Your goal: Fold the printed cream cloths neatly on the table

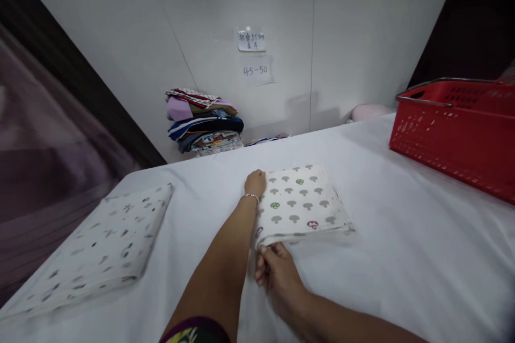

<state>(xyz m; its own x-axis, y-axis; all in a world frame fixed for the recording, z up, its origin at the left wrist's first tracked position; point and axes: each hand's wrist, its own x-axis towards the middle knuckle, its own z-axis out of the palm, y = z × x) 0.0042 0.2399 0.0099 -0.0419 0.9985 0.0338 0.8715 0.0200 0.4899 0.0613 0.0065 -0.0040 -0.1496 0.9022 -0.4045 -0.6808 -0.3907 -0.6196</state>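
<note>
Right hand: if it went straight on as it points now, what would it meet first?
Apart from the mushroom-print cloth it touches, the right hand would probably meet the left forearm first, though their relative height is unclear.

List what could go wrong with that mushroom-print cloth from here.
The left hand and right hand are both at the left corners of the mushroom-print cloth, so its unheld right side might shift. The layers there look uneven, which could leave the fold crooked.
</note>
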